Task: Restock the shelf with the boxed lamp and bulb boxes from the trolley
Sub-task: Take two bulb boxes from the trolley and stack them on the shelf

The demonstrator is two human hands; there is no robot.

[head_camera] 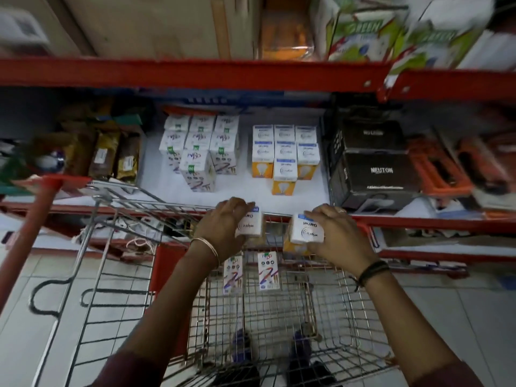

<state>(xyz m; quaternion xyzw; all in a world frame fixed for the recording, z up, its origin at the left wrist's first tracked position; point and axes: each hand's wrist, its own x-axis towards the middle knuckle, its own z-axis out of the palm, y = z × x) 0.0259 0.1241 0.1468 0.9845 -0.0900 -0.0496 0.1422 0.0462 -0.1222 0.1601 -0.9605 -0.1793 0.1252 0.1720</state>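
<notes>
My left hand [223, 224] grips a white Wipro Garnet bulb box [251, 223] above the wire trolley [134, 216]. My right hand [339, 238] holds a second white and yellow bulb box [305, 233] beside it. Both boxes hover at the trolley's far rim, just below the shelf's front edge. Two slim white boxes [251, 273] with coloured swirls lie in the trolley basket. On the white shelf [245, 196], a stack of white swirl-print boxes [199, 152] stands left and a stack of white and yellow bulb boxes [284, 155] stands right.
Black Neuton boxes [374, 166] fill the shelf to the right, with orange and black packs [441, 166] beyond. Brown packets [106, 155] sit to the left. Red shelf beams [195, 74] run above and below. Green and white boxes [363, 32] rest on the upper shelf.
</notes>
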